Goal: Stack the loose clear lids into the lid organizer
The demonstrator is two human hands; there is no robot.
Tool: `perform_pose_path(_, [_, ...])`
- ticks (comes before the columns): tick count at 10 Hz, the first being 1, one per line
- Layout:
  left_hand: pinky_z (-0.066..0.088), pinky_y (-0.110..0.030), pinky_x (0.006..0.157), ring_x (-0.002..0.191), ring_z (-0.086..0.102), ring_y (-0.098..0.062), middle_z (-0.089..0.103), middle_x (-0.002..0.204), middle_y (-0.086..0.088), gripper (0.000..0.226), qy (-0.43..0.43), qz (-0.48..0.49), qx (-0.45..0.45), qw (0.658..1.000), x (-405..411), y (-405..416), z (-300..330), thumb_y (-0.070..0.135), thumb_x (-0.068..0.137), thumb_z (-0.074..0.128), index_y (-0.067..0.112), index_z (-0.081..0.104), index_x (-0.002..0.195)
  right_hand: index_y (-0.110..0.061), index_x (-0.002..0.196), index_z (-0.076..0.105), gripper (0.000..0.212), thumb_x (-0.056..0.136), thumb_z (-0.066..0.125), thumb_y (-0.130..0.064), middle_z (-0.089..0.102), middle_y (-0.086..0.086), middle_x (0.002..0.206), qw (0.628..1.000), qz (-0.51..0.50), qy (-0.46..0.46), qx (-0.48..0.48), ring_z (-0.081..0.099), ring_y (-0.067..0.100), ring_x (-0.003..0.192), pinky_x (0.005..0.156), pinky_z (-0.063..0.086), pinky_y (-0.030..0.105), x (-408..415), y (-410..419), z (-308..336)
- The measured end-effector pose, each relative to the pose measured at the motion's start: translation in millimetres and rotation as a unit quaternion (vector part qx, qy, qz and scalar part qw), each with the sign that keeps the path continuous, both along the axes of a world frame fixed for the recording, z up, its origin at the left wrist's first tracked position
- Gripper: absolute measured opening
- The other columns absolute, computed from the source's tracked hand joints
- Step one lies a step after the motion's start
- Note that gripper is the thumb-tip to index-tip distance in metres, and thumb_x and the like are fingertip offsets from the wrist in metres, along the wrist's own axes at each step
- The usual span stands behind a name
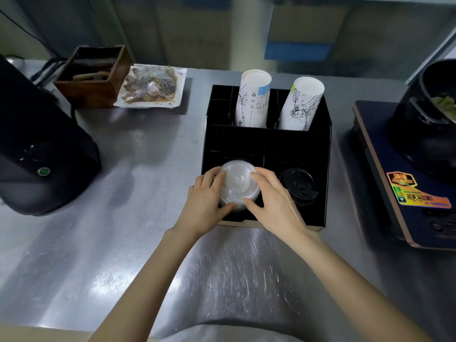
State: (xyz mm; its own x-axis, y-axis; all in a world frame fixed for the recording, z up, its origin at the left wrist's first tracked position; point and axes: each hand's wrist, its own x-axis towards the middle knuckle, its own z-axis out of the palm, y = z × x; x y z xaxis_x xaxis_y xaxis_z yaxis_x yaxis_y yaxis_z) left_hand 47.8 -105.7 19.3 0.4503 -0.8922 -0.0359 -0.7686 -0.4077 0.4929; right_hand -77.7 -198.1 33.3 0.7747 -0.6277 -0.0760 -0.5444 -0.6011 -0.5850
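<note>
A stack of clear domed lids (238, 183) sits in the front left compartment of the black lid organizer (320, 154). My left hand (206, 202) grips the stack's left side, thumb at its near edge. My right hand (274, 201) holds the right side, fingers curled over the rim. The stack's lower part is hidden inside the compartment. Black lids (299, 185) fill the front right compartment.
Two stacks of printed paper cups (254, 99) (299, 107) stand in the organizer's back slots. A black machine (37, 149) stands left, a wooden box (93, 72) and a wrapped food tray (150, 87) behind it. An induction cooker (399, 183) with a black pot (429, 119) is at right.
</note>
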Motion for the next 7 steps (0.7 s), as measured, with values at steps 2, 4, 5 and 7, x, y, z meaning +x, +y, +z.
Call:
perform_pose_path(2, [0.031, -0.042, 0.102, 0.125, 0.031, -0.031, 0.026, 0.142, -0.014, 0.081, -0.014, -0.036, 0.030, 0.999, 8.3, -2.1, 9.1, 0.035, 0.075, 0.067, 0.014, 0.018, 0.137, -0.018, 0.137, 0.028, 0.058, 0.086, 0.054, -0.028, 0.022, -0.007, 0.151, 0.999, -0.005, 0.010, 0.043, 0.037, 0.028, 0.131, 0.109, 0.036, 0.041, -2.7, -3.7, 3.9])
perform_pose_path(4, [0.023, -0.042, 0.107, 0.131, 0.026, -0.029, 0.022, 0.147, -0.010, 0.076, -0.030, -0.044, 0.073, 0.996, 12.9, -8.4, 20.6, 0.042, 0.082, 0.055, 0.015, 0.012, 0.138, -0.017, 0.139, 0.027, 0.059, 0.087, 0.053, -0.029, 0.022, 0.002, 0.153, 0.997, 0.038, 0.062, 0.024, 0.015, 0.019, 0.142, 0.117, 0.017, 0.038, -1.8, -19.3, 15.4])
perform_pose_path(5, [0.019, -0.043, 0.110, 0.136, 0.019, -0.029, 0.016, 0.151, -0.010, 0.073, -0.033, -0.058, 0.110, 0.992, 16.9, -13.7, 26.3, 0.044, 0.085, 0.050, 0.015, 0.010, 0.139, -0.019, 0.139, 0.026, 0.061, 0.086, 0.054, -0.031, 0.022, 0.003, 0.153, 0.993, 0.057, 0.099, 0.019, 0.010, 0.017, 0.143, 0.119, 0.013, 0.041, -0.3, -28.6, 20.7])
perform_pose_path(7, [0.013, -0.049, 0.115, 0.140, 0.006, -0.031, 0.007, 0.153, -0.015, 0.075, -0.039, -0.078, 0.180, 0.980, 32.3, -34.2, 47.7, 0.047, 0.085, 0.047, 0.015, 0.006, 0.139, -0.020, 0.139, 0.024, 0.065, 0.084, 0.054, -0.036, 0.023, 0.005, 0.153, 0.982, 0.078, 0.172, -0.027, 0.012, 0.021, 0.143, 0.118, 0.013, 0.047, 6.3, -48.9, 45.9])
